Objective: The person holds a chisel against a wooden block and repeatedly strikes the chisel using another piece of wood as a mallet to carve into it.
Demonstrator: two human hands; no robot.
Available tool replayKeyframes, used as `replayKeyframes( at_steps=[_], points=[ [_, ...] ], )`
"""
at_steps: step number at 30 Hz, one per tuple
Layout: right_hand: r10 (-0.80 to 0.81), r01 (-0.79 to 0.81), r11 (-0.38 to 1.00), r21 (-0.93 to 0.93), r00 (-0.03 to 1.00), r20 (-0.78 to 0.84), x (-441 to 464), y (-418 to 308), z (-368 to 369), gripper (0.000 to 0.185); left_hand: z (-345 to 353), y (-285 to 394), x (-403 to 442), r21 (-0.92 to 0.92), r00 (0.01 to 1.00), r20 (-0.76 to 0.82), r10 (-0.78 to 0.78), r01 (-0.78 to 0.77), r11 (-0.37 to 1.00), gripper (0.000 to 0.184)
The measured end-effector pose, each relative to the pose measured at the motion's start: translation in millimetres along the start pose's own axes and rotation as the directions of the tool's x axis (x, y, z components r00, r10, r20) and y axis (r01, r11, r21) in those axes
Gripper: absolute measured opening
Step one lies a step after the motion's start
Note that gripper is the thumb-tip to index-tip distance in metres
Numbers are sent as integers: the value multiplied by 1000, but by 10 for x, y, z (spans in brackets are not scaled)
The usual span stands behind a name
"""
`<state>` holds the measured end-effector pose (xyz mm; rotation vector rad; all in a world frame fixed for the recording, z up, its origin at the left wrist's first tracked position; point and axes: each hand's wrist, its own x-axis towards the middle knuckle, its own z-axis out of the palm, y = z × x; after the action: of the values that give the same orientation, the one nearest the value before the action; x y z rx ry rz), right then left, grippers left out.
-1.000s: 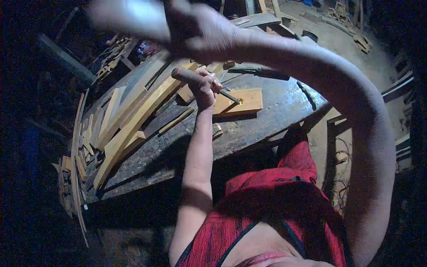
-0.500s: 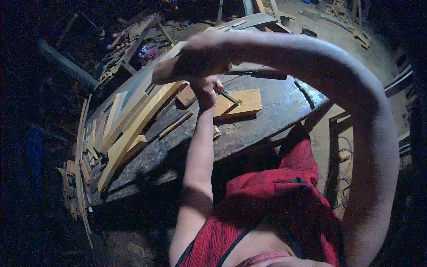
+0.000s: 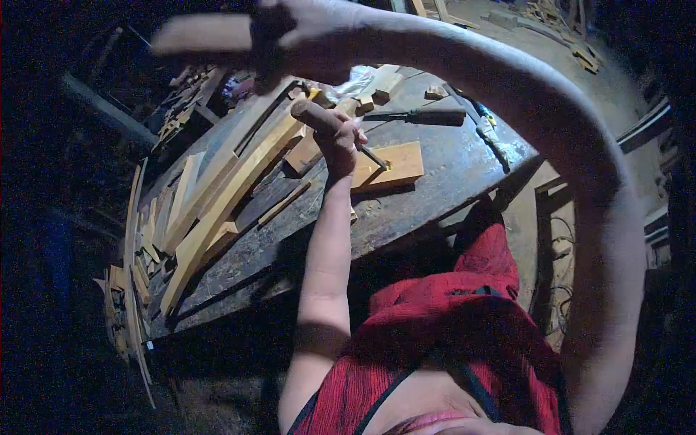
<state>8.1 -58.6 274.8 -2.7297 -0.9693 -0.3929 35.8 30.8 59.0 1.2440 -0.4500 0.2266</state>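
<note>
My left hand (image 3: 339, 151) is closed around the wooden handle of a chisel (image 3: 314, 116). The chisel slants down to the right, and its blade ends at a small cut recess in a light wooden block (image 3: 407, 162). That block lies on the worktable (image 3: 442, 174). High at the upper left, my right hand (image 3: 296, 27) grips a wooden mallet (image 3: 203, 35), well apart from the chisel handle. The mallet is blurred by motion, and shadow hides part of the fingers.
A tool with a dark handle (image 3: 436, 117) lies beyond the block. Long wooden boards (image 3: 210, 226) cover the table's left side. Small wood offcuts (image 3: 384, 87) and a clear plastic bag (image 3: 355, 81) sit at the back. Stacked lumber (image 3: 190, 101) stands farther off.
My right hand has lifted the mallet up and to the left, away from the chisel handle, which now shows. My left hand, the chisel and the block stay nearly still.
</note>
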Motion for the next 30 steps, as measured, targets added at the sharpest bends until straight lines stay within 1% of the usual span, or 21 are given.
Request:
replayKeyframes(
  at_steps=[1,3,4,5,6,7,10,11,12,13,14,16,18,19,21,23,24,26,27,28,30],
  points=[
    [-67,166,923,346,958,-280,9,-5,104,44,3,7,3,-19,1000,5,9,-9,1000,14],
    [-23,155,958,239,878,-479,-237,1,186,46,-6,-18,19,-87,999,25,35,-33,996,13],
    [-78,92,995,28,947,-312,-405,-15,258,37,-95,-134,44,-84,999,25,37,-35,996,13],
    [89,-84,987,138,996,-26,-496,-62,196,34,-157,-158,64,68,999,45,5,-8,998,13],
    [226,-284,939,194,935,272,-559,-85,108,31,-168,-212,56,-15,1000,1,29,-29,999,13],
    [239,-285,954,97,913,332,-578,-54,32,28,-111,-127,27,-95,998,-42,53,-57,994,13],
    [547,-566,822,63,816,190,-583,508,562,33,-123,25,-32,-54,998,-47,39,-42,998,13],
    [524,-510,692,511,841,130,-821,532,637,37,-184,-16,-33,-55,998,-46,39,-41,998,13],
    [527,-322,425,846,848,58,-1051,566,712,41,-222,-32,-38,-159,999,-49,18,-26,987,12],
    [590,-367,360,858,802,95,-1219,660,928,43,-248,-48,-50,-261,999,-49,-1,-12,965,12],
    [647,-405,290,867,750,133,-1375,776,1234,45,-182,149,-150,-42,985,-126,116,-122,992,10],
    [673,-504,60,861,658,338,-1739,934,1849,41,-350,-115,-118,-208,993,-109,51,-73,975,20],
    [742,-548,22,836,570,354,-1971,1066,2480,46,-430,-201,-117,-255,988,-151,-18,-21,967,20],
    [744,-546,6,838,563,362,-2015,995,2541,46,-357,-147,-162,-304,981,-194,-3,-57,951,18],
    [770,-397,85,914,608,192,-2023,888,2647,47,-279,-116,-228,-342,972,-235,5,-87,936,16],
    [757,-365,31,930,616,217,-2016,881,2671,46,-315,-175,-242,-324,920,-393,12,-151,934,18],
    [741,-336,-11,942,629,233,-2004,881,2653,46,-377,-189,-243,-257,917,-397,37,-150,955,18],
    [719,-344,-43,938,642,268,-2035,891,2593,45,-408,-281,-293,-323,871,-491,-11,-169,931,18],
    [696,-358,-72,931,651,304,-2061,899,2572,45,-373,-223,-337,-377,866,-495,-72,-139,916,19],
    [697,-355,-77,932,649,305,-2086,932,2575,45,-346,-219,-365,-374,867,-492,-73,-135,917,19],
    [659,-347,-125,930,672,339,-2117,987,2522,37,-292,-217,-394,-438,812,-568,-130,-165,884,21]
  ],
)
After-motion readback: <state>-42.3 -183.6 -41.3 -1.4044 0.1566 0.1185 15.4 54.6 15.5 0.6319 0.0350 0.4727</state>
